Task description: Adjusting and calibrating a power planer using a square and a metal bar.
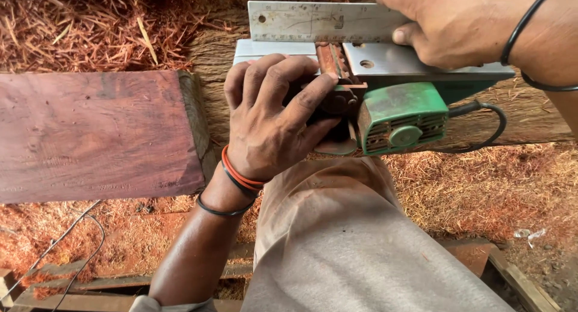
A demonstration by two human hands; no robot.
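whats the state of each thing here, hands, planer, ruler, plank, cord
left hand: closed around the planer's drum end
right hand: pressing the ruler down on the sole
electric planer: upside down, metal sole facing up, resting on a log
steel ruler: lying flat across the sole
reddish plank: lying flat, planed face up, apart from the planer
power cord: attached to the planer, looped
wood shavings: spread loose over the ground

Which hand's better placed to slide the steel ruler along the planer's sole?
Right. The right hand already pins the steel ruler on the upturned planer's sole; the left hand grips the planer near its cutter drum.
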